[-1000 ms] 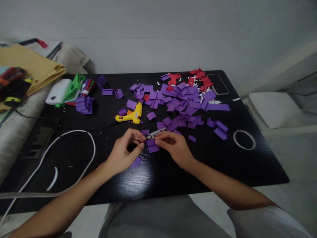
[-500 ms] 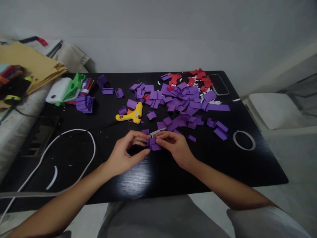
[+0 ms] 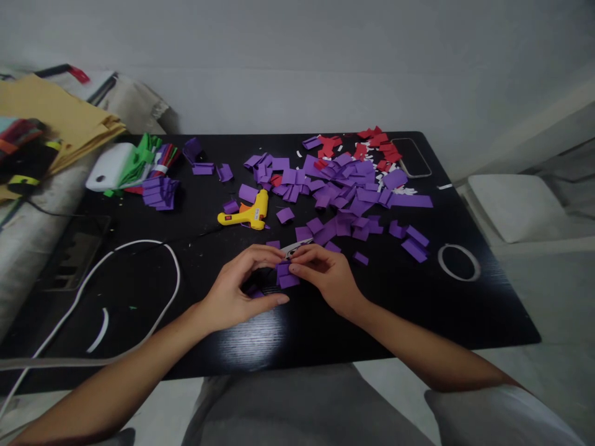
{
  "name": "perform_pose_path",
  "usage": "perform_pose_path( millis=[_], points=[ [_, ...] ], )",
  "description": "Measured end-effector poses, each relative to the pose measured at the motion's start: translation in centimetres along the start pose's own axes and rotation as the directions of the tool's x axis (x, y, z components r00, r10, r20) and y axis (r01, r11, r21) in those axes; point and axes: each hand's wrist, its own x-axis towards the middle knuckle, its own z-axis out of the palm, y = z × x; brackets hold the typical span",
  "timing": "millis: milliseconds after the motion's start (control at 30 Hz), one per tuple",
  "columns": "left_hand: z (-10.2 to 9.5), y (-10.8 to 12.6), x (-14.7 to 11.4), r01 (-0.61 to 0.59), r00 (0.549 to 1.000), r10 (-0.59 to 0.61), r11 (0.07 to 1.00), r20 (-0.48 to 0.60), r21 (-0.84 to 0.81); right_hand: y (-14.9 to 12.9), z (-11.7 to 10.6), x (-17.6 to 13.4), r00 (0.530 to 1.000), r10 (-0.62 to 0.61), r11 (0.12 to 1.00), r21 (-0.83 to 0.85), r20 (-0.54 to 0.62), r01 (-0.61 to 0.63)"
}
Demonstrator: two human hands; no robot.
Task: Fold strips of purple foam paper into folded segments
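Note:
My right hand [image 3: 330, 277] pinches a small folded piece of purple paper [image 3: 289, 280] between thumb and fingers, just above the black table. Left of it, my left hand [image 3: 235, 288] is open, its thumb stretched out below the paper and well apart from the fingers. Its fingertips are close to the paper's upper left edge; I cannot tell whether they touch it. Scissors [image 3: 297, 247] lie just behind the fingertips, with the blades showing and the handles mostly hidden by my hands. A yellow glue gun [image 3: 246, 214] lies on its side beyond my left hand.
Many purple paper pieces [image 3: 344, 186] are heaped behind my hands, with red scraps [image 3: 383, 148] and white scraps farther back. A tape ring [image 3: 458, 262] lies to the right. A white cable [image 3: 174, 272] loops at left, near bundled paper strips [image 3: 144, 161] and a white device [image 3: 110, 167].
My left thumb has moved right and down, away from its fingers, opening the hand. The purple paper has shifted slightly down in my right hand's pinch.

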Motion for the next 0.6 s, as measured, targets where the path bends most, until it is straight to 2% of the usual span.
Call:
perform_pose_path(
  millis=[167,267,467,600],
  points=[
    [0.2,0.09,-0.04,-0.009,0.999,0.012,0.996,-0.039,0.085,0.02,0.17,-0.11,1.0,0.004,1.0,0.003,0.005,-0.004],
    [0.45,0.1,-0.07,0.021,0.997,-0.016,0.998,-0.082,0.063,-0.15,0.35,-0.26,0.999,0.021,1.0,0.013,0.031,-0.022],
    [0.5,-0.01,-0.14,0.066,0.985,-0.056,0.996,-0.162,0.054,0.05,0.63,-0.59,0.985,0.13,0.985,0.099,0.109,-0.141],
    [0.64,0.27,-0.07,0.053,0.982,-0.042,0.997,-0.183,0.055,0.56,0.72,-0.78,0.977,0.172,0.983,0.047,0.122,-0.179]
  ],
)
